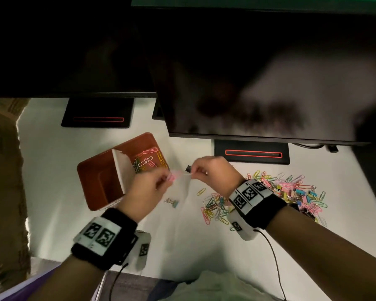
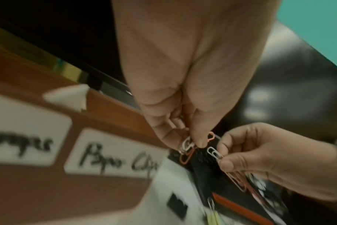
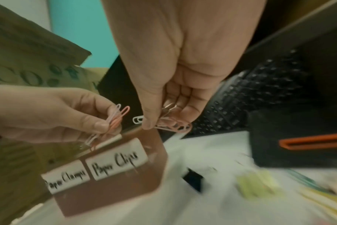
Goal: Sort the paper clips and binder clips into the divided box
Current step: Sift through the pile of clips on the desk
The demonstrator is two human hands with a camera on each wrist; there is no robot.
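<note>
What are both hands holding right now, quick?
Left hand: closed, pinching pink and white paper clips.
Right hand: closed, pinching a bunch of paper clips.

Brown divided box (image 1: 100,181) set on white desk, white divider upright; coloured paper clips (image 1: 149,158) heaped in far compartment. Front labelled "Paper Clamps" and "Paper Clips" (image 3: 116,162). Mixed clip pile (image 1: 287,192) spread at right. Lone binder clip (image 1: 172,202) laid between.

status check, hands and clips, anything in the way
Left hand pinches pink and white paper clips. Right hand pinches more paper clips. Both beside the divided box. Mixed clip pile waits right. Nothing blocking.
</note>
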